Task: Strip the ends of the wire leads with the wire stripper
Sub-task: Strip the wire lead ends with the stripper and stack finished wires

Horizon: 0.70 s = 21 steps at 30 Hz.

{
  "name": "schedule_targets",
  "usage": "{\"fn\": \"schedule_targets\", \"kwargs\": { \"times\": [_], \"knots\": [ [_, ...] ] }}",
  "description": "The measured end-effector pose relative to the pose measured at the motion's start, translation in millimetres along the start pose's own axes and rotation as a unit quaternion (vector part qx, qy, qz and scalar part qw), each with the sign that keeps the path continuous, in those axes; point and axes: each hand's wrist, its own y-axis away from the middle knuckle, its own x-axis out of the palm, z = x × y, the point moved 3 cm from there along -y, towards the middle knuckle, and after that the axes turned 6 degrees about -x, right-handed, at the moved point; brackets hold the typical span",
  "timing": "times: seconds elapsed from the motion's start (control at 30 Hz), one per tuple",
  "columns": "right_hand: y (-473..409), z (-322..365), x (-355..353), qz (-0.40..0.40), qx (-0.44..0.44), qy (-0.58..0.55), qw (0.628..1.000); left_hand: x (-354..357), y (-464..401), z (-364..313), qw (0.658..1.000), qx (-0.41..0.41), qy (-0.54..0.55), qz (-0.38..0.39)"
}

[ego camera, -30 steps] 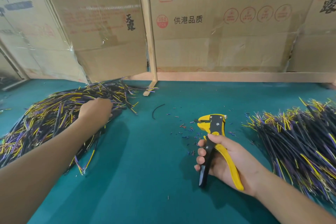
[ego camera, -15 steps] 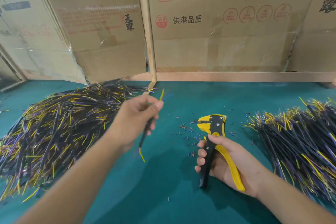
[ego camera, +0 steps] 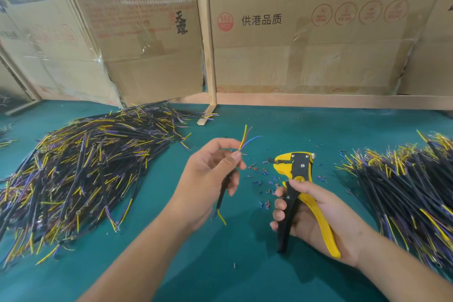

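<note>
My left hand (ego camera: 210,179) pinches one black cable lead (ego camera: 221,197) between thumb and forefinger. Its yellow, red and blue inner wires (ego camera: 245,138) fan out above my fingertips; its lower end hangs below my palm. My right hand (ego camera: 316,216) grips the yellow and black wire stripper (ego camera: 295,171) by its handles, jaws pointing up and left. The stripper's jaws sit a short way to the right of the lead's wire ends, not touching them.
A large pile of black leads (ego camera: 81,171) covers the green table (ego camera: 245,265) at the left. Another pile (ego camera: 411,193) lies at the right. Small cut insulation bits (ego camera: 262,179) are scattered between my hands. Cardboard boxes (ego camera: 306,32) stand along the back.
My left hand picked one lead out of the left pile and brought it to the middle, turning so the wire ends point up near the stripper. My right hand barely moved.
</note>
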Motion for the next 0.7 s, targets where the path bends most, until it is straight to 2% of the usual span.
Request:
{"fn": "schedule_targets", "kwargs": {
  "times": [0.27, 0.53, 0.7],
  "knots": [
    [5.3, 3.2, 8.2, -0.029, -0.004, 0.005, 1.0, -0.9, 0.9, 1.4, 0.997, 0.021, -0.06, 0.042],
    [14.4, 7.2, 16.3, -0.003, -0.037, 0.046, 0.998, -0.8, 0.9, 2.3, 0.992, 0.036, -0.109, 0.056],
    [16.0, 8.2, 18.2, 0.002, -0.046, 0.065, 0.997, -0.6, 2.4, -2.5, 0.995, 0.031, -0.077, 0.046]
  ]
}}
